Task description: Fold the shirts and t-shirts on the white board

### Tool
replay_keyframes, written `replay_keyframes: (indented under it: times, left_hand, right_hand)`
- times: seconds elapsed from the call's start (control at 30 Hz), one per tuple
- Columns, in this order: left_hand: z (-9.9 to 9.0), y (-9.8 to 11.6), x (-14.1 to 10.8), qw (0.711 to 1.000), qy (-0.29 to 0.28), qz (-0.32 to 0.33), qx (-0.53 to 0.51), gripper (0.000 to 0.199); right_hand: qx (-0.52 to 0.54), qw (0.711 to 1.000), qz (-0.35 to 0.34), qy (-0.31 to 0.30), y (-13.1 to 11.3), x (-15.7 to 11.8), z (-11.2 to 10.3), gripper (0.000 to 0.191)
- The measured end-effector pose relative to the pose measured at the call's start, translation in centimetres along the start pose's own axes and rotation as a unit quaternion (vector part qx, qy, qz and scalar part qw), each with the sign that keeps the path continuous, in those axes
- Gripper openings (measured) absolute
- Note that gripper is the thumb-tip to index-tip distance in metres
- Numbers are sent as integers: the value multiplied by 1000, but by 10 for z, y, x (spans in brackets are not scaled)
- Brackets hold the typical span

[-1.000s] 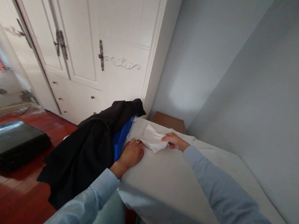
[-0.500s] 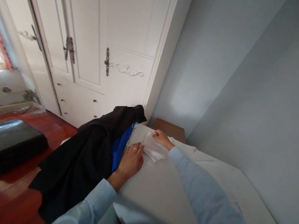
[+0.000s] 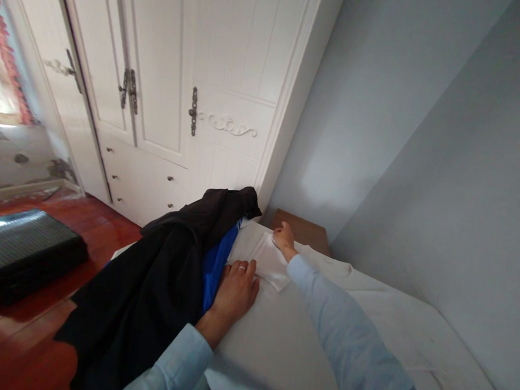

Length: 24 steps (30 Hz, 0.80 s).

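A thin white cloth (image 3: 266, 259) lies on the white-covered surface (image 3: 280, 324) in front of me. My left hand (image 3: 237, 287), with a ring on one finger, rests palm down at the cloth's near left corner, its fingers stretched out. At the far right edge of the cloth, my right hand (image 3: 284, 239) is closed in a pinch on it. Left of my left hand, a dark garment (image 3: 157, 277) is draped over the surface's edge and hangs down. A strip of blue fabric (image 3: 218, 263) shows between that garment and the white cover.
A white wardrobe (image 3: 235, 65) with metal handles stands behind the surface. Past the far end is a brown wooden piece (image 3: 305, 229) against the grey wall (image 3: 426, 173). On the red wooden floor (image 3: 23, 344) to the left lies a black ribbed case (image 3: 22, 253).
My right hand has lifted slightly at the cloth's far edge, and the cloth lies flatter. My left hand stays on the near corner. The view has shifted a little left.
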State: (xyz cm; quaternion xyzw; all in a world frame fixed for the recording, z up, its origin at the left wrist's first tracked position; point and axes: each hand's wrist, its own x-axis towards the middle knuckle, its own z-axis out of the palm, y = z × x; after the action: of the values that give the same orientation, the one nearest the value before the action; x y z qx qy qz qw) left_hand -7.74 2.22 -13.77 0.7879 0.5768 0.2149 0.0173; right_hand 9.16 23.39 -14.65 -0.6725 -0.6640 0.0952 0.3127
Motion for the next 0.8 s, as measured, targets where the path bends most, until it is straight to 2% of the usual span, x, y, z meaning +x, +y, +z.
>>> replay_keyframes:
  times: [0.13,0.23,0.3,0.33,0.4,0.47,0.6,0.7,0.8]
  left_hand:
    - [3,-1,-1,1000,-2,3,5,36]
    - [6,-3,-2,998,-16,55,-9,49]
    - [7,-4,-2,996,-35,82,-17,48]
    - [8,-4,-1,995,-40,85,-17,45]
    - [8,-5,-1,996,-42,80,-13,42]
    - [8,-5,-1,996,-40,79,-8,41]
    - [7,-5,0,996,-37,77,-13,40]
    - [6,-5,0,996,-36,73,-25,39]
    - [5,-5,0,996,-32,73,-29,38]
  right_hand:
    - [-9,994,-105,-20,-1,-25,-12,50]
    - [-28,966,-238,-97,1,-48,-20,46]
    - [-77,941,-290,-156,7,-59,-23,48]
    - [-106,934,-290,-177,11,-61,-25,50]
    - [-150,937,-248,-192,18,-61,-26,53]
    - [-166,944,-211,-191,23,-56,-28,56]
    - [-168,951,-192,-177,20,-48,-33,58]
    - [-144,954,-223,-143,11,-57,-41,55]
    - [-89,938,-304,-140,6,-82,-56,52]
